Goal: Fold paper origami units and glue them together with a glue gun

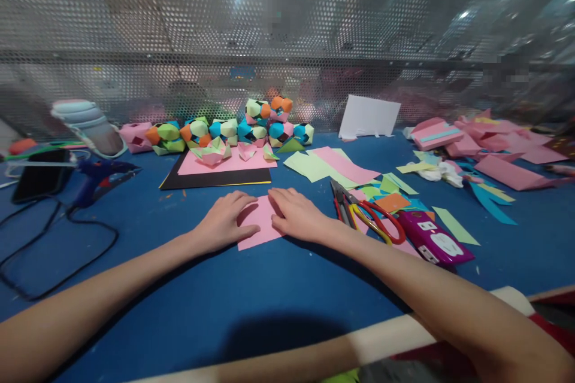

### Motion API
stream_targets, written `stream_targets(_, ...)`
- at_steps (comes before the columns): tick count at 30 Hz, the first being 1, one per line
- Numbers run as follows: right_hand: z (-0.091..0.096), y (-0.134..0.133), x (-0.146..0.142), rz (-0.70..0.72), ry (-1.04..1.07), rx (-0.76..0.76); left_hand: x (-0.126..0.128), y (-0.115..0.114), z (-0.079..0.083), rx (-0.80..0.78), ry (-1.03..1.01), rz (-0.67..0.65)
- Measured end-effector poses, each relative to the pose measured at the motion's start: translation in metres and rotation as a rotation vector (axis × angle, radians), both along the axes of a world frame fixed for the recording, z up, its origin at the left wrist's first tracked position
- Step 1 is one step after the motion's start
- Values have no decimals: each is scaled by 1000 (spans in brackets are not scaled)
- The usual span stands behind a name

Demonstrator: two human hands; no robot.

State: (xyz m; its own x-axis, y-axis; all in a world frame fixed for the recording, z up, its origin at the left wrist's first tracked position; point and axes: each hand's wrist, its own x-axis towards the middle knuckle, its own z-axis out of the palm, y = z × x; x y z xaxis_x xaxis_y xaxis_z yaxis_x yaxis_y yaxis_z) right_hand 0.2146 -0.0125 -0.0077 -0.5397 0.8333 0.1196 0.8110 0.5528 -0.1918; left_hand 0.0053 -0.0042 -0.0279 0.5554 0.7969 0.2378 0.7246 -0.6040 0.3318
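Observation:
A small pink paper sheet [263, 228] lies flat on the blue table, right in front of me. My left hand [227, 220] rests on its left side, with the thumb and fingers apart. From the other side my right hand [296, 214] lies over the sheet's right part, fingers stretched out over it. Parts of the paper's side edges are hidden under both hands. Just beyond it lie a black sheet [215, 178] and a larger pink sheet [233, 166], with folded paper pieces [212, 152] on top.
Folded multicoloured paper balls [251, 130] line the back. Scissors [377, 215], a purple packet [435, 239] and paper scraps lie at right, with a pink paper pile [498, 140] beyond. A blue glue gun [101, 179] with its cord and a bottle [92, 128] stand at left.

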Motion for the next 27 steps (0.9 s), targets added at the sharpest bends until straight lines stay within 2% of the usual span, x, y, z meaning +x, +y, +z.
stream_targets(4,-17,9,-1,0,132,4,2,-4,1,-4,-79,-63)
stream_targets(9,-25,9,1,-91,351,-36,3,-7,4,-3,-165,-108)
stream_targets(12,-26,10,1,-83,417,-56,3,-7,3,-9,-193,-68)
stream_targets(17,-27,5,5,5,528,23,2,-2,1,-70,-137,71)
stream_targets(22,-24,-2,10,48,606,105,2,-4,3,-55,-102,30)
stream_targets(25,-22,-3,11,7,668,49,4,-10,6,-81,-126,36)
stream_targets(27,-19,-1,12,-48,753,-48,5,-13,8,-96,-171,42)
